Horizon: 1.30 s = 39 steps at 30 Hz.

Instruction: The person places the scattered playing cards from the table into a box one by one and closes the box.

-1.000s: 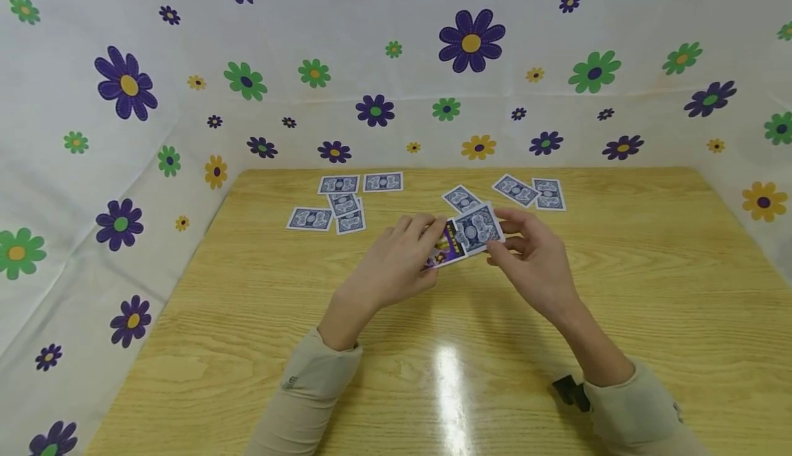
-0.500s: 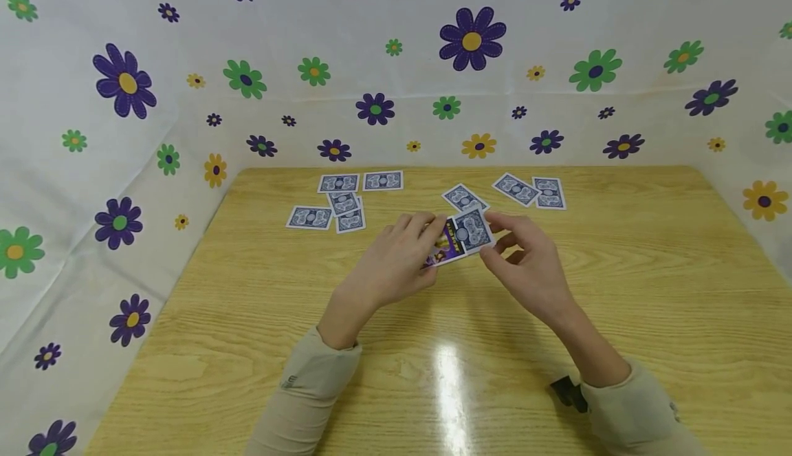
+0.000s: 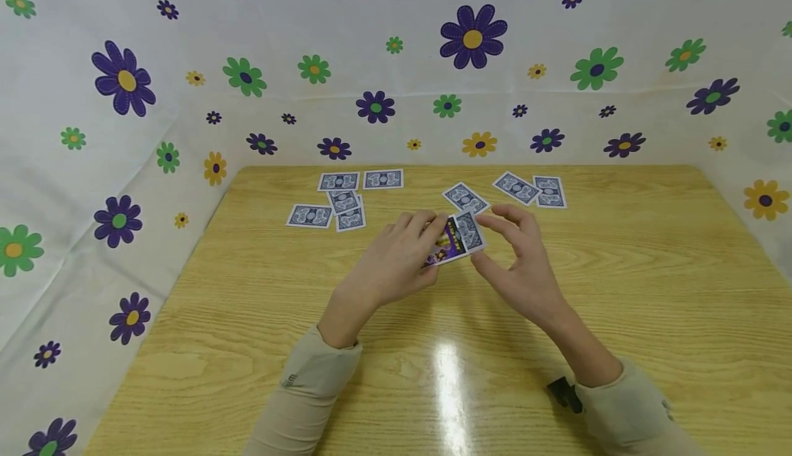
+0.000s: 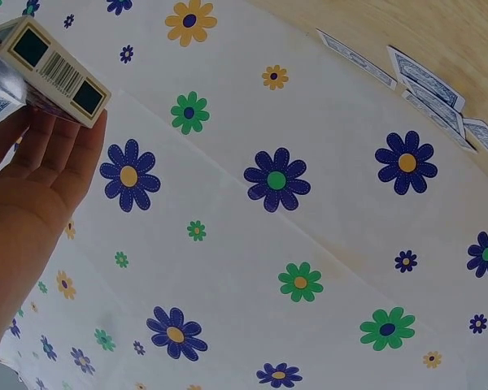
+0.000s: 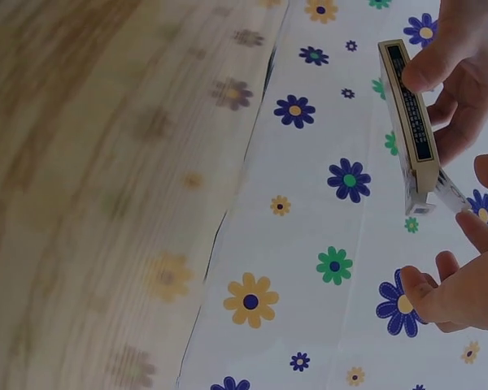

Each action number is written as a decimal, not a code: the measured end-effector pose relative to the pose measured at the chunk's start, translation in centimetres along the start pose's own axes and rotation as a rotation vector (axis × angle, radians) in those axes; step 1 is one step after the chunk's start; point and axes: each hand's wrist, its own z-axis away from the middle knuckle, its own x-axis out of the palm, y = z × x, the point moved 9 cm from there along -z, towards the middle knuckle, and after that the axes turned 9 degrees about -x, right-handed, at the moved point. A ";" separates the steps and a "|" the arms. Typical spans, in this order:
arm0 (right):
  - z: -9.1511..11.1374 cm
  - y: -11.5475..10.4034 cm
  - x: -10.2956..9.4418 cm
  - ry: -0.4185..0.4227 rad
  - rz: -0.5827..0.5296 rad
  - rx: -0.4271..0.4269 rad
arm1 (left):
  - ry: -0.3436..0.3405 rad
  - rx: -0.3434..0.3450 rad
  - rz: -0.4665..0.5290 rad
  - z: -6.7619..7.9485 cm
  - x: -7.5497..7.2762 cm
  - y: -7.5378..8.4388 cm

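My left hand [image 3: 396,267] grips a purple-and-yellow card box [image 3: 442,255], thumb on one narrow side and fingers on the other. Playing cards [image 3: 471,232] with a dark blue patterned back stick partly out of the box's right end. My right hand [image 3: 522,270] is at that end, thumb and forefinger spread apart. In the right wrist view, its forefinger tip is right at the protruding white piece, while the thumb stands away from the box. The left wrist view shows the box's end with a barcode [image 4: 61,71] above the left fingers.
Face-down cards lie towards the back of the wooden table [image 3: 247,346]: several overlap in a left group [image 3: 343,201], one card [image 3: 465,197] lies just behind the box, and two overlap at right [image 3: 516,188]. A flower-print cloth [image 3: 297,29] hangs behind.
The blue-backed cards have slid left, further into the box. My right hand has followed leftwards, and its grip on them has loosened with the fingers spreading. The left hand has kept its place.
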 end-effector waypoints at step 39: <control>0.4 0.8 1.3 -0.109 -0.029 0.046 | 0.032 0.026 0.025 0.1 -0.4 0.3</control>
